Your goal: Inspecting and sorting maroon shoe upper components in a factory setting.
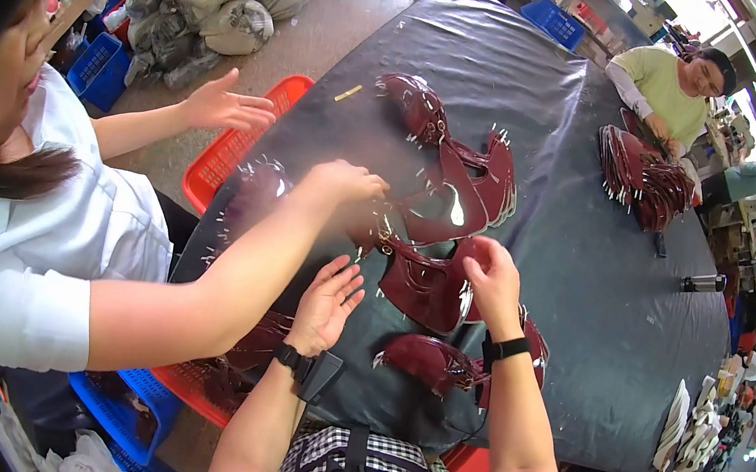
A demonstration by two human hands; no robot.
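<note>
A: Where does the glossy dark red piece (422,296) lie?

B: On the near half of the black-covered counter (599,358), between the person's two hands. Small white tips stick out along part of its edge.

A: And the left hand (325,310)?

B: Raised just left of the piece, fingers spread, the grip released with nothing in it. A dark device (320,378) sits at that wrist.

A: The right hand (495,283)?

B: Its fingers and thumb bend at the piece's right side. They seem to touch it, but I can't tell whether that grip is clenched on the rim or merely resting there. A black band (507,349) circles the wrist.

A: Who else is close?

B: On the left, a co-worker in a white shirt (67,236) reaches one hand (342,180) over the work; the other hand (229,106) is held out near a red basket (199,181).

A: Anything more on the counter?

B: More dark red pieces (478,187) lie farther off, with a yellow strip (348,93) to their left. Far right, a person in a yellow top (662,90) handles a dark red stack (644,179).
</note>
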